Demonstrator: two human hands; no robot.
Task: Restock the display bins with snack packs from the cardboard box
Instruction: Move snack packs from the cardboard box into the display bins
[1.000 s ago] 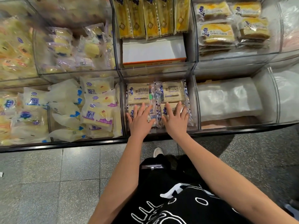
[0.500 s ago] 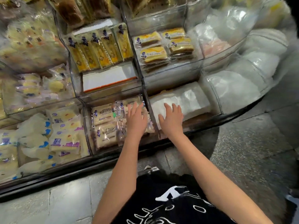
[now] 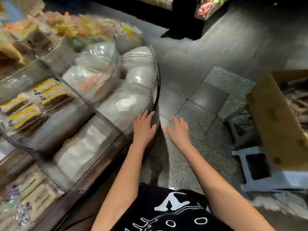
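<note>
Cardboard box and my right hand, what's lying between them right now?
In the head view, mostly bare grey floor tiles lie between the right hand and the cardboard box. A blurred pale stool-like thing sits by the box's near side.

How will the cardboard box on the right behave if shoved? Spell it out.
The cardboard box probably feels stiff: its walls stand straight. Contents show inside, so likely weighty. It seems perched on a stool, so a shove might tip it.
</note>
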